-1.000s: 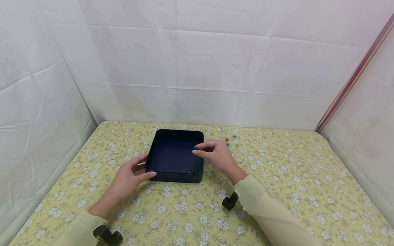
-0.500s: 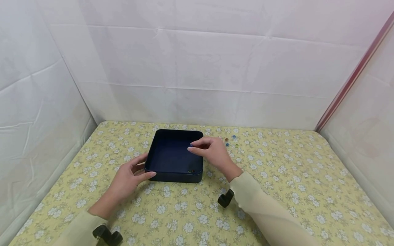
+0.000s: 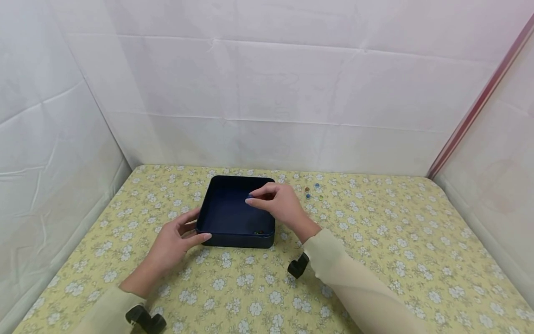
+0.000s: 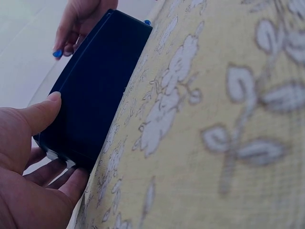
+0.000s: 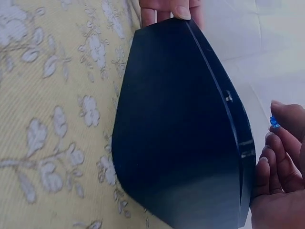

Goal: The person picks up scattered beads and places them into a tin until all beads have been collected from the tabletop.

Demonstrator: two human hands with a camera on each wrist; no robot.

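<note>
A square dark blue open box [image 3: 237, 240] stands on the table. My left hand [image 3: 170, 243] grips its near left corner, thumb on the front rim and fingers along the left side; the left wrist view shows this hand [image 4: 33, 162] close. Over the box's right half, my right hand [image 3: 281, 206] pinches a small translucent blue glass-like piece [image 3: 249, 196] between thumb and fingers. In the right wrist view the blue piece [image 5: 274, 121] shows at the fingertips, above the rim level. Small dark, multicoloured pieces [image 3: 259, 232] lie inside the box at its near right corner.
Right of the box lie several small glass-like pieces: an orange one [image 3: 307, 189], two blue ones [image 3: 317, 185] and a yellow-green one [image 3: 321, 197]. A yellow flowered cloth [image 3: 375, 241] covers the table. White sheeting [image 3: 267, 83] hangs behind and at the sides.
My right hand has moved left, from the box's right rim to farther over its inside, still pinching the blue piece. My left hand and the box have stayed in place.
</note>
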